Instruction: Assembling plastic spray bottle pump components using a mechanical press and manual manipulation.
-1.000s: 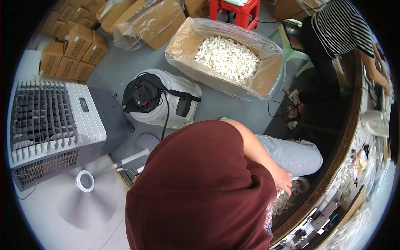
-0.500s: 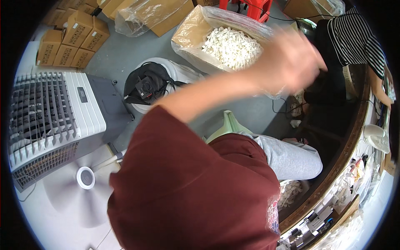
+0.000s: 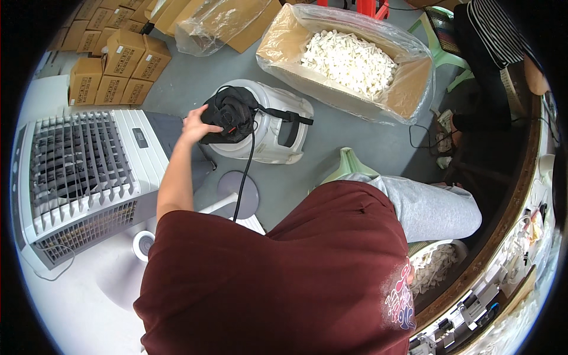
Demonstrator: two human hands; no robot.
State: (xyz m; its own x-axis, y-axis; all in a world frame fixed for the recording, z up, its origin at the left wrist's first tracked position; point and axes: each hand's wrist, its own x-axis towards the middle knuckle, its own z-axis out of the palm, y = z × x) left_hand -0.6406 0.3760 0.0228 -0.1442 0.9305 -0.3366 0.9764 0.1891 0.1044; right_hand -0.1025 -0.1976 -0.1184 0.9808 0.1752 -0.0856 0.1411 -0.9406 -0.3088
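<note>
— Which hand (image 3: 194,125) is that, stretched out to the floor?

— I can't tell left from right; the person is twisted round in the seat and the maroon shirt (image 3: 284,278) hides the shoulders. Only one hand shows. Its fingers are spread and lie on the black bundle (image 3: 228,112), touching it but not clenched round it.

— And where does the bundle sit?

— On top of the white canister (image 3: 269,127), which stands on the grey floor (image 3: 177,77) between the white air cooler (image 3: 83,177) and the open carton of white pieces (image 3: 349,59). A black cord (image 3: 245,171) hangs from it towards the chair.

— So what stage is this?

— The reach, I'd say. Next it wants a proper closing of the fingers before any lift, minding that cord.
</note>
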